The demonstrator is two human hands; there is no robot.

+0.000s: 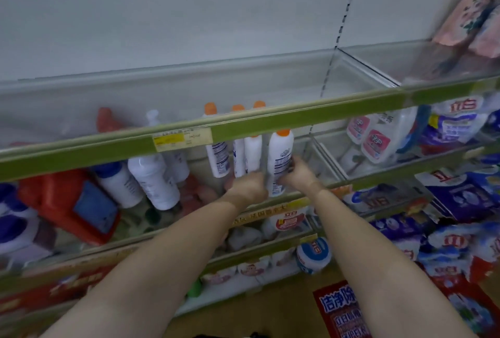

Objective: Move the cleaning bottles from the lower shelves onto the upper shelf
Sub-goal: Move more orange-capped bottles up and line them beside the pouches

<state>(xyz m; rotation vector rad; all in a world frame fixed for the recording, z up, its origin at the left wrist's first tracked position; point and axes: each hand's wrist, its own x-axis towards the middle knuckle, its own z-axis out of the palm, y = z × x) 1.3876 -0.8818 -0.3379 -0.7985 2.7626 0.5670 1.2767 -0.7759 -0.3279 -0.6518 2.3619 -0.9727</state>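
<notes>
While both arms were extended toward the lower shelf [349, 184], a white bottle with an orange cap [280, 160] was held upright between the two hands, its cap just below the green edge strip of the upper shelf [270, 118]. The right hand [299, 172] was curled round the bottle's lower right side, and the left hand [250, 186] was pressed against its lower left side, fingers hidden. Just left of the grip, three more orange-capped bottles [235, 156] were noted standing upright; farther left, a red jug [73, 202] was recorded.

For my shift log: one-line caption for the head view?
Both hands, left hand and right hand, grip an orange-capped white bottle below the bare upper shelf.
</notes>
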